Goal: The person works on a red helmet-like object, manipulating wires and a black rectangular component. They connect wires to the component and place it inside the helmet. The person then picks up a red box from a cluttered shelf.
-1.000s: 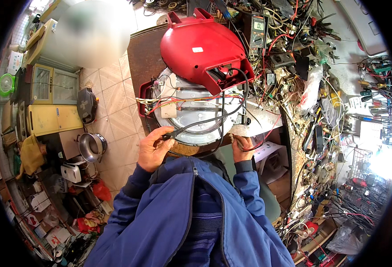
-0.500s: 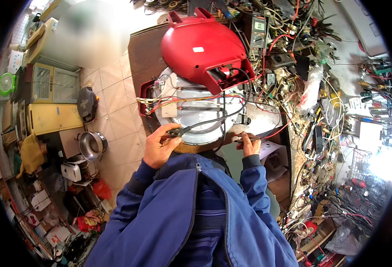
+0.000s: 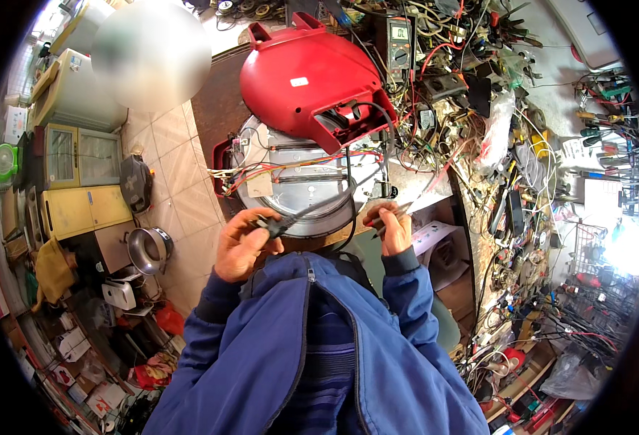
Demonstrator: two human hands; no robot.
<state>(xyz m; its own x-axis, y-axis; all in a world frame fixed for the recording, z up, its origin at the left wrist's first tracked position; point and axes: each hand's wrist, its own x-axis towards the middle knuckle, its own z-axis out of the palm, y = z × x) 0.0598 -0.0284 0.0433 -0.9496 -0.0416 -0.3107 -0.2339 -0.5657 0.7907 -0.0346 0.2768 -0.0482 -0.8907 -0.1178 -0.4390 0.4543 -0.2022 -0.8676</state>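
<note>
My left hand (image 3: 248, 243) pinches a black mains plug (image 3: 267, 226) on a thick grey cord. My right hand (image 3: 390, 226), fingers closed, holds thin test probes (image 3: 376, 225) with trailing leads, a short gap to the plug's right. Beyond my hands, an opened appliance shows a round metal plate (image 3: 312, 210) with coloured wires (image 3: 298, 164) and metal tubes across it. Its red plastic housing (image 3: 305, 80) rests tilted over the far part of the plate. A multimeter (image 3: 399, 47) stands right of the housing, its display lit.
A dark wooden table (image 3: 218, 87) bears the appliance. Tangled cables and tools (image 3: 508, 210) crowd the right side. On the left are a tiled floor (image 3: 174, 181), a steel pot (image 3: 147, 246), a black case (image 3: 137, 185) and yellow cabinets (image 3: 87, 210). A blurred patch hides the upper left.
The view has shifted, moving the bench leftward in the picture. My right hand has risen slightly with the probes turned, and my left fingers have shifted on the plug.
</note>
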